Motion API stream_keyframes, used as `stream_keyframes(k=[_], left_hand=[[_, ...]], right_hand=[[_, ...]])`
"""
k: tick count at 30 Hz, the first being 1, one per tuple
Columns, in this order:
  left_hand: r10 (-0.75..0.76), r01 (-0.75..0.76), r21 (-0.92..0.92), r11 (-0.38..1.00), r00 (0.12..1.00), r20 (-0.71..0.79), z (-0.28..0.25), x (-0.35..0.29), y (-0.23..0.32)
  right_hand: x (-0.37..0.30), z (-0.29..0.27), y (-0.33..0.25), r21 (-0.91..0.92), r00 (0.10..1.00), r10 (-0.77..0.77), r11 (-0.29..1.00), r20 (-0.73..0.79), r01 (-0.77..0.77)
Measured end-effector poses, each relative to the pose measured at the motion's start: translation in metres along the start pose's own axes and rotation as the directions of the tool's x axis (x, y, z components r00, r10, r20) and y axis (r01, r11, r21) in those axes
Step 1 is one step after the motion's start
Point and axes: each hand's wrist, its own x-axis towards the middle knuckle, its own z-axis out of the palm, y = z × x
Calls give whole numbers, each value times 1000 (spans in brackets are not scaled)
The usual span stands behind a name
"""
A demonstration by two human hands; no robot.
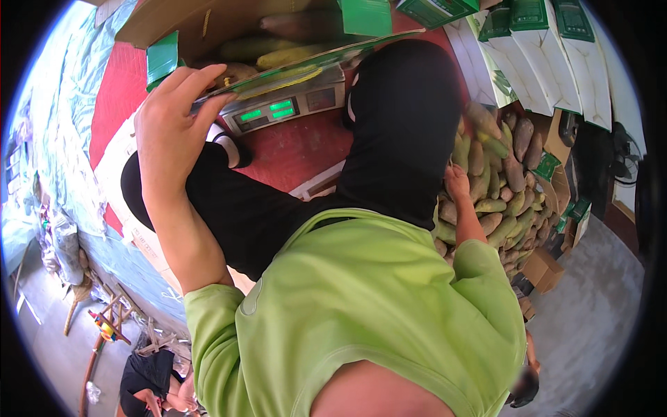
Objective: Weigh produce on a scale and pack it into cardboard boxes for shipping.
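At the upper left, my left hand [170, 118] pinches the near edge of an open cardboard box [156, 24] between thumb and fingers. Inside lie long, thick green, yellow and brown vegetables or fruits [288, 55] whose kind I cannot tell. Under the box is a digital weighing scale [319, 101] with lit green digits. My right hand [456, 182] is down beside my right thigh, at the edge of a big pile of the same produce [514, 174]. Its fingers look curled, partly hidden by the leg, so what they hold is unclear.
White-and-green cartons [549, 59] stand along the upper right. A small cardboard box [542, 270] lies beyond the pile. Blue-white plastic sheeting [62, 139] hangs on the left. Another person [149, 382] is at the lower left, and part of one [526, 386] at the lower right.
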Motion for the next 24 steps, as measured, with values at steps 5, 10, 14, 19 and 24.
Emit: stream_keyframes(k=[5, 10, 14, 19, 24], left_hand=[[-13, 13, 24, 1000, 1000, 18, 0, -3, -2], [-24, 20, 88, 996, 999, 40, 1, -4, -5], [-44, 42, 70, 997, 999, 23, -1, -7, -8], [-18, 16, 81, 997, 999, 35, -1, -9, -10], [-5, 2, 103, 995, 1000, 25, -1, -11, -13]], right_hand=[[5, -58, -23, 580, 779, 619, 600, 100, -551], [27, -127, -57, 917, 831, 556, 334, -7, -216], [42, -201, -149, 963, 951, 250, 241, -181, 120], [35, -291, -272, 877, 905, -170, 232, -390, 421], [39, -314, -369, 856, 773, -492, 99, -401, 507]])
